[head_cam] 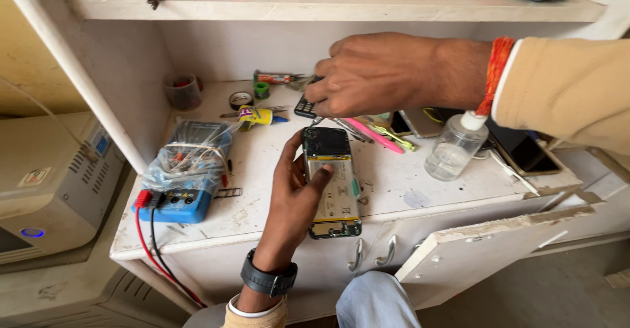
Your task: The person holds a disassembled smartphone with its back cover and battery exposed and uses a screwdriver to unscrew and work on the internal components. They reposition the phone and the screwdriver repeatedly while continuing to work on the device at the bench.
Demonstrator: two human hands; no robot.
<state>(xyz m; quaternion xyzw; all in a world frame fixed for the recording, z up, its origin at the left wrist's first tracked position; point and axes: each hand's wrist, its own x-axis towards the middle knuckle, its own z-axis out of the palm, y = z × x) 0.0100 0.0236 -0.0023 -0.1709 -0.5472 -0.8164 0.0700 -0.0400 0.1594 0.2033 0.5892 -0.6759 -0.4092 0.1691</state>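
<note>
Left hand (292,193) gripped an opened phone (331,182), back cover off, battery and circuit board exposed. Palm lay against the phone's left long edge, thumb pressed across the battery, fingers wrapped underneath. The phone was held just above the front part of the white worktop (262,210), its lower end reaching out over the worktop's front edge.

Right hand (380,72) reached in from the right, further back, fingers bunched together and pinching a small dark keypad part (305,108). What else sat inside the fingers could not be told. It hovered over a scatter of hand tools, among them pink-handled tweezers (375,134) and a green-handled tool (397,137).

Just right of the tools stood a clear plastic bottle (453,149) with a white nozzle, near the right wrist. Behind it lay a dark phone (522,152), close to the worktop's right edge.

To the left, well apart from both hands, sat a blue multimeter (187,167) wrapped in clear plastic, red and black leads drooping over the front edge. A yellow tube (257,116), a tape roll (240,99) and a small grey cup (182,91) sat towards the back wall.

Open surface lay between the multimeter and the left hand, and again in front of the bottle. A shelf (328,6) overhung the bench close above the right hand, carrying several phones. Below the right front edge, a drawer (485,249) stood pulled out.
</note>
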